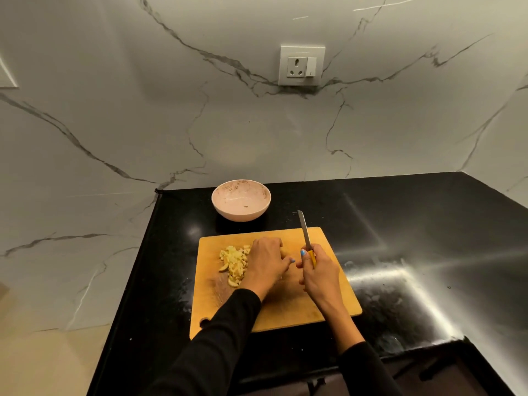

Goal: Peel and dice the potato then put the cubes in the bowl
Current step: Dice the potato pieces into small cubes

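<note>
Pink bowl [241,200] behind cutting board [328,298], no cubes inside; potato cubes [234,262] piled on board against left hand [267,262], fingers curled, grasp indeterminate; right hand [318,271] gripping knife [305,232]

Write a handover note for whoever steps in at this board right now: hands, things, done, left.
Right hand: grips the knife by its yellow handle, blade pointing away, above the board.
Left hand: palm down on the cutting board, fingers bent beside the pile; what it covers is hidden.
Potato pieces: heaped on the board's left part.
Bowl: behind the board on the black counter, no cubes in it.
Done: peeling, it seems, and most dicing.
Left: finish any cutting, move cubes into the bowl.
</note>
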